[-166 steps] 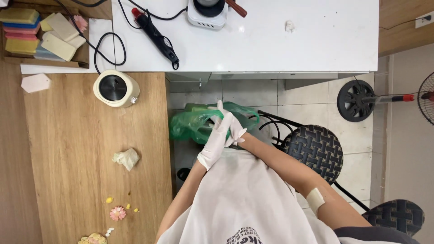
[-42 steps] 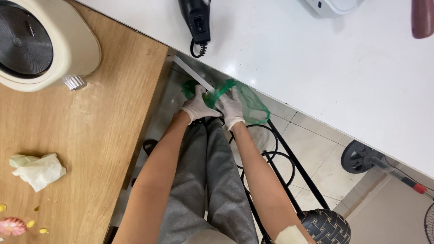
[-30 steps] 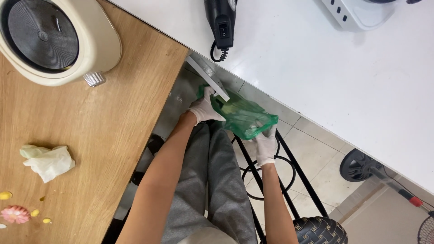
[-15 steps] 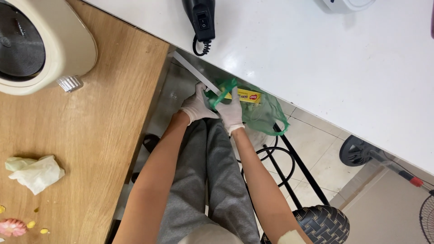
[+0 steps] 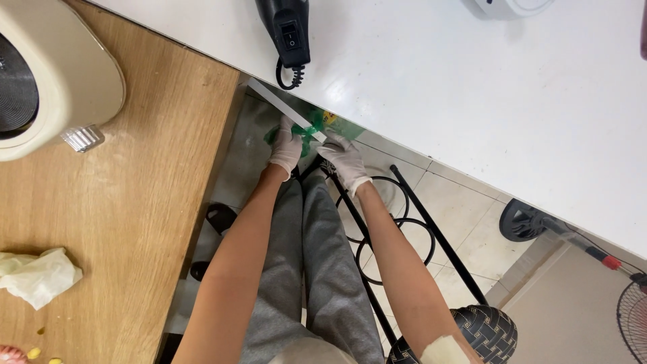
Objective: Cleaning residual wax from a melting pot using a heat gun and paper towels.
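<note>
Under the white table's (image 5: 472,101) edge, gloved left hand (image 5: 286,147) and right hand (image 5: 345,160), fingers pinching a green plastic bag (image 5: 311,125)

Gloved left hand (image 5: 286,147) and right hand (image 5: 344,159) gripping green plastic bag (image 5: 311,125) beneath white table (image 5: 472,101)

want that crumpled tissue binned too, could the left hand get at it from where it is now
Probably not right away: the left hand grips the green bag under the white table, while the crumpled tissue lies apart on the wooden table.
</note>
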